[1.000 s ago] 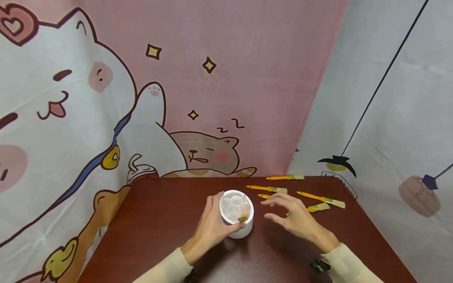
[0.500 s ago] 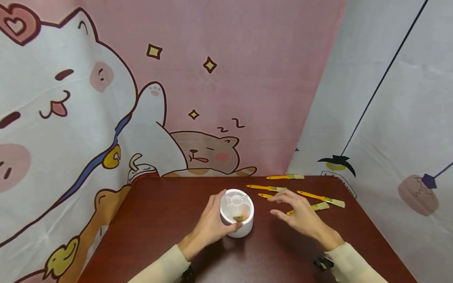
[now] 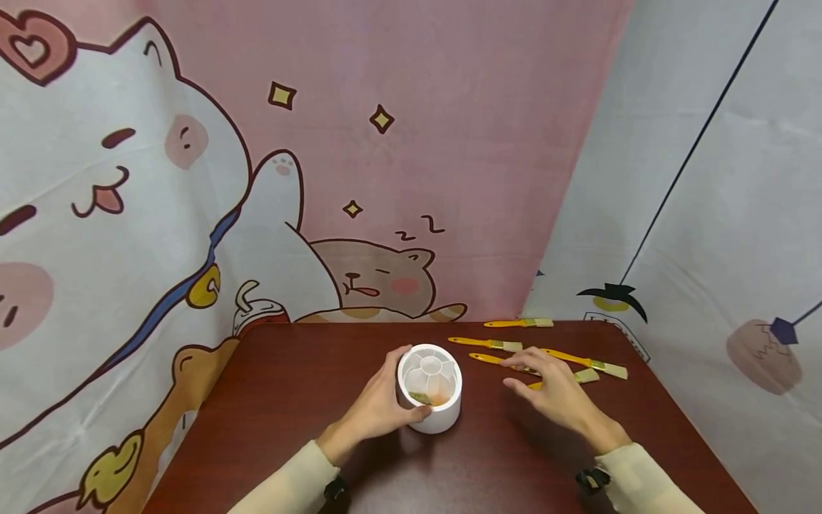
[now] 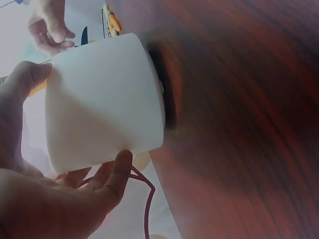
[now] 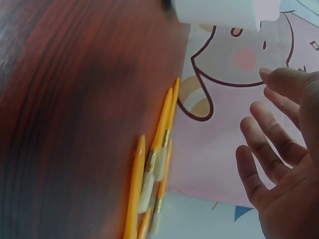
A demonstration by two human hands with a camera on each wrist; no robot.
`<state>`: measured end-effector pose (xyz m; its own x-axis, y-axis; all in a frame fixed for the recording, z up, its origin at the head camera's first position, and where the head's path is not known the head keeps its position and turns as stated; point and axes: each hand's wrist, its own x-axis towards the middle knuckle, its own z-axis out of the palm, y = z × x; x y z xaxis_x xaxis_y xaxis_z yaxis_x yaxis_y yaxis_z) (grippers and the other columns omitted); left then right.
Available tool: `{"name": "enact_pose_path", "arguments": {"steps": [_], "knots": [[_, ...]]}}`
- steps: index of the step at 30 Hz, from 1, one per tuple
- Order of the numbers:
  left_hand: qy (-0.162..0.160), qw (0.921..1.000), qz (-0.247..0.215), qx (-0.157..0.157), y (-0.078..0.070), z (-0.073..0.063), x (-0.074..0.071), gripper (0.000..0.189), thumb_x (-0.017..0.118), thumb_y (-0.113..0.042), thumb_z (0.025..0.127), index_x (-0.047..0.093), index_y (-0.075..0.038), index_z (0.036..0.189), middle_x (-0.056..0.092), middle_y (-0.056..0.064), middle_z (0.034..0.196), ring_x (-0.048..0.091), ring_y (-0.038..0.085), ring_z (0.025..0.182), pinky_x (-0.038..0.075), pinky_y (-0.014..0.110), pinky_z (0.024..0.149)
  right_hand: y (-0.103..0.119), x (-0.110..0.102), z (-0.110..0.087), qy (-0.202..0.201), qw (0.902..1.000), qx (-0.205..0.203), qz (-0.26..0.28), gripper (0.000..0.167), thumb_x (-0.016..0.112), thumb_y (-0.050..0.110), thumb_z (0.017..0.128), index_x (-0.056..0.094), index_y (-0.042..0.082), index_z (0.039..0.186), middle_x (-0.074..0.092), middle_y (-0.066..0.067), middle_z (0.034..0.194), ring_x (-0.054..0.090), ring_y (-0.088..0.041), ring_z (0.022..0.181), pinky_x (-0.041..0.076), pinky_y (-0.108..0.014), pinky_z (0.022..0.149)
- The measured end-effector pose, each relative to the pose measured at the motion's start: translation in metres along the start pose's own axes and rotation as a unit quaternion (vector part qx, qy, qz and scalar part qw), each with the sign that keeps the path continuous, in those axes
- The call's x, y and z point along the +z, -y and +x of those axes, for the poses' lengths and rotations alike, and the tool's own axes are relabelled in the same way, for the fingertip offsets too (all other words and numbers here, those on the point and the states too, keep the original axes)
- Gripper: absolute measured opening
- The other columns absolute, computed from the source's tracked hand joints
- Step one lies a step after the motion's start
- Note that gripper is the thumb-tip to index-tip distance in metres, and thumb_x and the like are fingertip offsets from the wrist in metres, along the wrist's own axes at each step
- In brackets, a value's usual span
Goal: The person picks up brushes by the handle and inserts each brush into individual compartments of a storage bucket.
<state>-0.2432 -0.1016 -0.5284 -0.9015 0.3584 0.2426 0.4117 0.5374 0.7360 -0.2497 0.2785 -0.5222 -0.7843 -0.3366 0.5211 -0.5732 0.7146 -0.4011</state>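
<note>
A white round holder (image 3: pixel 439 420) with compartments inside stands upright near the middle of the brown table. My left hand (image 3: pixel 375 403) grips its left side, thumb across the front rim and fingers around the far side. From the left wrist view, the holder's smooth white wall (image 4: pixel 104 104) lies between thumb and fingers. A small greenish and orange patch (image 3: pixel 420 397) shows inside the holder, near the front. To the right, my right hand (image 3: pixel 560 392) hovers with relaxed, spread fingers and nothing in them. In the head view it partly covers the nearest yellow-handled paintbrushes (image 3: pixel 586 376).
Several more yellow-handled paintbrushes lie on the table's far right part, including one paintbrush (image 3: pixel 517 323) at the back edge. Behind the brown table (image 3: pixel 282 400) hangs a pink and white cartoon cloth (image 3: pixel 488 143).
The greenish patch inside the holder has shifted from right to left along the front, as if the holder turned. My right hand has drawn slightly right, away from the holder.
</note>
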Motion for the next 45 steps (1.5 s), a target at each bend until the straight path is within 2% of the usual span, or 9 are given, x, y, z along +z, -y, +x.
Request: {"name": "enact_pose_path", "arguments": {"steps": [6,9,14,19,24,28,32,39,45], "knots": [[0.016,0.9997,-0.016,0.002,0.004,0.002,-0.003,0.123,0.106,-0.043,0.083,0.035,-0.013,0.178,0.068,0.010,0.160,0.069,0.028,0.143,0.055,0.057,0.121,-0.012,0.001,-0.006,-0.005,0.9999,0.009,-0.012,0.035,0.099,0.013,0.094,0.086,0.024,0.125,0.083,0.003,0.119,0.080,-0.022,0.104,0.068,-0.042,0.090],[0.020,0.9996,-0.020,0.000,0.006,0.002,-0.003,0.123,0.106,-0.044,0.083,0.035,-0.013,0.178,0.067,0.009,0.161,0.069,0.029,0.144,0.054,0.058,0.122,-0.017,0.001,-0.009,-0.001,0.9996,0.021,-0.018,0.035,0.098,0.014,0.095,0.086,0.025,0.126,0.083,0.003,0.120,0.078,-0.019,0.104,0.068,-0.044,0.090],[0.022,0.9995,-0.023,-0.002,0.006,0.001,-0.002,0.123,0.106,-0.043,0.084,0.034,-0.016,0.179,0.066,0.008,0.163,0.067,0.028,0.147,0.052,0.059,0.125,-0.023,-0.002,-0.013,0.010,0.9989,0.040,-0.020,0.033,0.097,0.016,0.097,0.086,0.022,0.128,0.084,0.002,0.122,0.080,-0.027,0.112,0.068,-0.056,0.093],[0.023,0.9994,-0.025,-0.001,0.006,0.001,-0.002,0.124,0.105,-0.044,0.085,0.032,-0.015,0.181,0.064,0.009,0.166,0.064,0.029,0.152,0.050,0.061,0.128,-0.031,-0.006,-0.016,0.005,0.9976,0.064,-0.027,0.032,0.098,0.014,0.096,0.087,0.020,0.126,0.084,-0.002,0.119,0.079,-0.031,0.103,0.068,-0.048,0.087],[0.017,0.9997,-0.013,-0.009,0.004,-0.001,0.000,0.129,0.105,-0.049,0.085,0.029,-0.015,0.183,0.053,0.010,0.178,0.056,0.033,0.163,0.046,0.065,0.133,-0.039,-0.010,-0.019,0.005,0.9948,0.096,-0.033,0.032,0.097,0.014,0.096,0.087,0.016,0.126,0.082,-0.005,0.119,0.081,-0.029,0.099,0.067,-0.043,0.084],[-0.010,0.9996,0.002,-0.027,-0.001,-0.005,0.005,0.134,0.107,-0.052,0.080,0.030,-0.017,0.184,0.049,0.011,0.181,0.052,0.034,0.166,0.045,0.063,0.135,-0.045,-0.013,-0.021,0.004,0.9933,0.111,-0.029,0.032,0.096,0.012,0.097,0.087,0.011,0.127,0.081,-0.008,0.119,0.083,-0.031,0.099,0.067,-0.044,0.083],[-0.058,0.9974,0.025,-0.036,-0.008,-0.012,0.013,0.136,0.110,-0.053,0.074,0.035,-0.013,0.181,0.056,0.014,0.170,0.061,0.034,0.156,0.055,0.062,0.125,-0.050,-0.016,-0.024,0.001,0.9910,0.128,-0.037,0.029,0.095,0.012,0.098,0.088,0.009,0.126,0.081,-0.013,0.120,0.083,-0.036,0.101,0.066,-0.045,0.081],[-0.112,0.9882,0.074,-0.074,-0.022,-0.017,0.030,0.137,0.111,-0.061,0.070,0.037,-0.018,0.177,0.060,0.012,0.153,0.072,0.033,0.133,0.067,0.058,0.086,-0.057,-0.018,-0.028,0.022,0.9823,0.176,-0.060,0.026,0.093,0.016,0.100,0.088,0.007,0.124,0.080,-0.022,0.124,0.080,-0.037,0.098,0.065,-0.056,0.082],[-0.137,0.9828,0.092,-0.084,-0.027,-0.015,0.034,0.131,0.112,-0.058,0.069,0.041,-0.020,0.173,0.060,0.012,0.149,0.075,0.036,0.126,0.067,0.055,0.078,-0.067,-0.015,-0.031,0.052,0.9769,0.196,-0.068,0.021,0.092,0.016,0.100,0.088,0.004,0.116,0.079,-0.025,0.119,0.077,-0.039,0.102,0.065,-0.061,0.085]]}}
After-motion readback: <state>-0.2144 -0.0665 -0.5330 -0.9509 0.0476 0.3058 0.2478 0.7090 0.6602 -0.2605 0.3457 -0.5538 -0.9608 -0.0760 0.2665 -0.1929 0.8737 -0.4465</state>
